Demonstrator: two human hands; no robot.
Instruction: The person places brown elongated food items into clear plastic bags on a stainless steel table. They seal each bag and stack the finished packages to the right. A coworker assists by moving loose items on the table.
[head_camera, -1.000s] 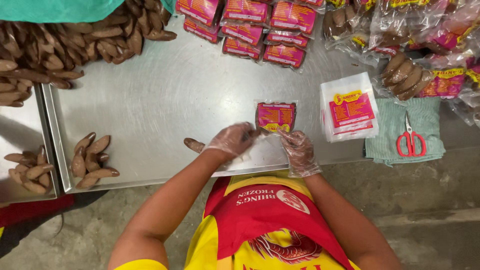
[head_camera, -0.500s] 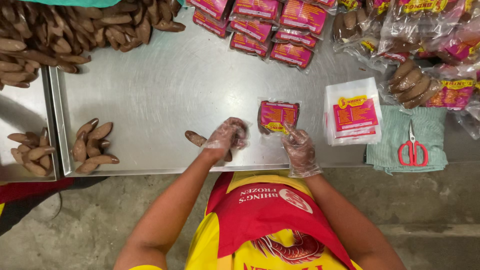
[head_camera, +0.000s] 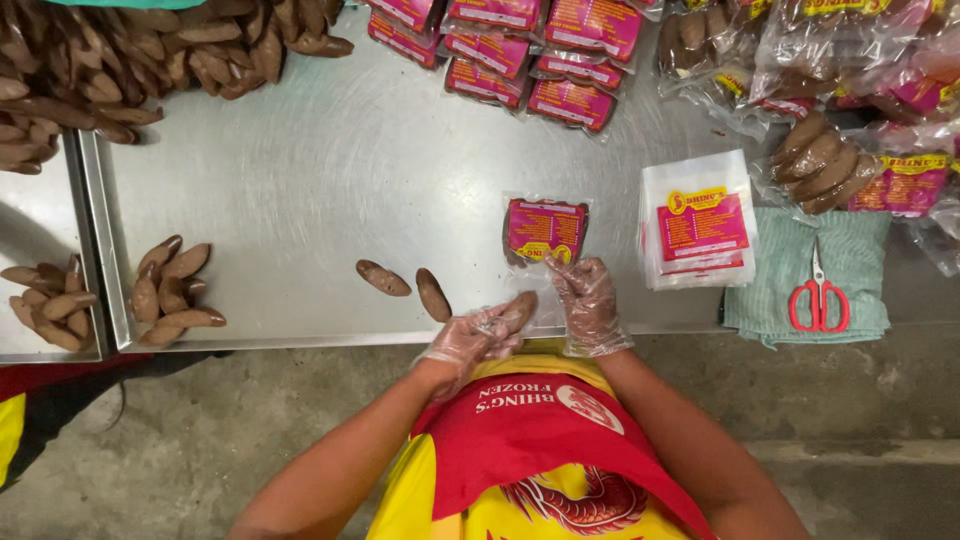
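Note:
Both my hands wear clear plastic gloves at the near edge of a steel table (head_camera: 330, 170). My left hand (head_camera: 470, 338) grips a brown elongated food piece (head_camera: 518, 308), its tip pointing up and right. My right hand (head_camera: 585, 300) pinches the lower edge of a clear bag with a pink label (head_camera: 545, 230) that holds brown pieces and lies flat on the table. Two loose brown pieces (head_camera: 383, 278) (head_camera: 432, 294) lie just left of my left hand.
A stack of empty labelled bags (head_camera: 698, 225) lies right of the bag, then red scissors (head_camera: 818, 300) on a green cloth (head_camera: 860, 250). Filled packs (head_camera: 525, 45) line the back. Piles of brown pieces sit at back left (head_camera: 120, 60) and front left (head_camera: 170, 290).
My left hand has picked up a brown piece from the table and brought it toward the bag's opening. My right hand stays at the bag's lower edge.

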